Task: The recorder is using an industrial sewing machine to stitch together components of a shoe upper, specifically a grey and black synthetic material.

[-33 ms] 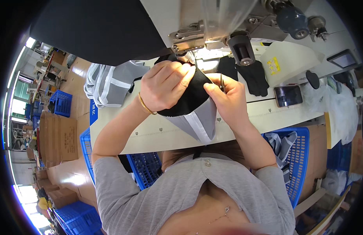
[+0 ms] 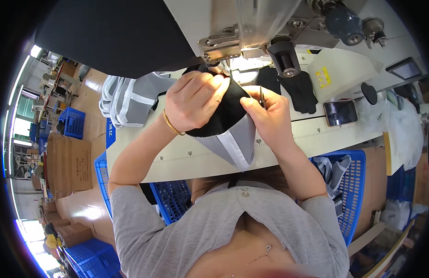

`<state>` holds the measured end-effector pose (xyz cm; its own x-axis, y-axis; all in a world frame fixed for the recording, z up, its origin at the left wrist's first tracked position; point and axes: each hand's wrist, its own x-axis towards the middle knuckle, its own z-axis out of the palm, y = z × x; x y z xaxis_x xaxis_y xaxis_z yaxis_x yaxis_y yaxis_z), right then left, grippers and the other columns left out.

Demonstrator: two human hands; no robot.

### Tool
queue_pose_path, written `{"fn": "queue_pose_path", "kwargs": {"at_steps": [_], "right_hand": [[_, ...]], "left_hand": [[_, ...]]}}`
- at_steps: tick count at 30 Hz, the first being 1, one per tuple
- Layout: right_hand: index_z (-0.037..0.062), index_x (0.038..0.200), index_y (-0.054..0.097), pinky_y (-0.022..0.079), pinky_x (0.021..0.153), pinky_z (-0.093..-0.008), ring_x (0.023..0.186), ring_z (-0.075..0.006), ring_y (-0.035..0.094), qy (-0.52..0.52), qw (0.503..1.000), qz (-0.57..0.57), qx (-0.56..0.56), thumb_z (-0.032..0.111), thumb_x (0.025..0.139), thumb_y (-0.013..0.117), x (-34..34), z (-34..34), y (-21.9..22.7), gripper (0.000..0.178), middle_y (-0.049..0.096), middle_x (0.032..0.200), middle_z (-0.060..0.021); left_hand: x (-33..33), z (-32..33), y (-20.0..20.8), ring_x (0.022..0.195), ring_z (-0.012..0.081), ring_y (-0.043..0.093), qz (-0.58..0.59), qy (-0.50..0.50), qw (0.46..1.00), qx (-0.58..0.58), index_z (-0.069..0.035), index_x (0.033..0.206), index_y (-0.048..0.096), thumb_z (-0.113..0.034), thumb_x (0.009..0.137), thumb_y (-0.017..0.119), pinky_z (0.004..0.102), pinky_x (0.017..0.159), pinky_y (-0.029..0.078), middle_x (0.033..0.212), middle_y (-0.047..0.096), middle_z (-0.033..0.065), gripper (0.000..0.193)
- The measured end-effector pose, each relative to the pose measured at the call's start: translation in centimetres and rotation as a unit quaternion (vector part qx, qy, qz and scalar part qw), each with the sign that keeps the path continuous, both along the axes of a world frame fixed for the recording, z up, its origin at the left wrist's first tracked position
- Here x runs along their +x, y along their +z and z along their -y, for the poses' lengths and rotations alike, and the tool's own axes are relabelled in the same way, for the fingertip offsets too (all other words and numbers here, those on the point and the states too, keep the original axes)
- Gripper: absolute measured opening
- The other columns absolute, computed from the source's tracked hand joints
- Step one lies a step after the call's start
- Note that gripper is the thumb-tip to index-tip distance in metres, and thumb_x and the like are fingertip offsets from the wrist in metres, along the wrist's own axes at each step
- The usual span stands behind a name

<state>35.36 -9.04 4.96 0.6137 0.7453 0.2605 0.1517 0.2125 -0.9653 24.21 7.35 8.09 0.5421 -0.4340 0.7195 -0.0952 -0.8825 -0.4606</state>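
Fabric (image 2: 230, 109), under left fingers (image 2: 207, 88); against right fingers (image 2: 255, 107)

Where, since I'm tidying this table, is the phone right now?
In the head view, the phone lies toward the right of the white table, between the black cloth and the translucent plastic.

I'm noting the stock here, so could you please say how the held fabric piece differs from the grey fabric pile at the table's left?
The held fabric piece has a broad black section, whereas the grey fabric pile is mainly grey with white bands. The left hand and right hand hold the piece, while neither touches the pile. Both include grey cloth and white strips.
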Motion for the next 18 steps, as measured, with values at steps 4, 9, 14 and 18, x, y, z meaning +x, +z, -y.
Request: {"fn": "queue_pose_path", "kwargs": {"at_steps": [4,9,14,18], "right_hand": [[-0.0032,0.089,0.068,0.033,0.05,-0.0228,0.057,-0.0011,0.04,-0.021,1.0,0.005,0.016,0.009,0.085,0.06,0.2,-0.3,0.4,0.015,0.051,0.058,0.0047],[-0.0037,0.08,0.062,0.032,0.049,-0.0232,0.057,-0.0011,0.038,-0.027,0.999,0.021,0.005,0.008,0.084,0.061,0.1,-0.3,0.9,0.012,0.048,0.056,0.0042],[-0.0036,0.08,0.062,0.031,0.049,-0.0233,0.057,-0.0011,0.037,-0.025,0.999,0.031,-0.004,0.008,0.085,0.061,0.5,-0.2,0.4,0.012,0.046,0.056,0.0044],[-0.0027,0.086,0.065,0.033,0.051,-0.022,0.057,-0.0017,0.04,-0.031,0.999,0.022,0.003,0.01,0.085,0.065,0.6,-0.1,0.2,0.013,0.05,0.06,0.0036]], "left_hand": [[0.2,-0.2,-0.1,0.077,0.0187,0.065,0.003,0.0,1.0,0.0,-0.002,0.092,0.072,-0.01,0.052,0.063,0.0295,0.069,0.052,0.088,0.068,0.0049,0.042],[0.3,-0.4,0.0,0.078,0.0179,0.062,0.007,0.004,1.0,0.011,-0.001,0.088,0.07,-0.01,0.061,0.063,0.031,0.072,0.052,0.087,0.066,0.0044,0.029],[-1.1,0.0,1.0,0.082,0.0208,0.063,-0.048,0.03,0.986,-0.16,-0.003,0.089,0.071,-0.003,0.067,0.07,0.0324,0.078,0.05,0.087,0.067,0.0047,0.022],[-3.7,-1.5,-0.8,0.09,0.0168,0.062,-0.029,0.11,0.858,-0.501,-0.002,0.112,0.063,-0.003,0.08,0.073,0.0313,0.084,0.048,0.103,0.067,0.0066,0.034]]}}
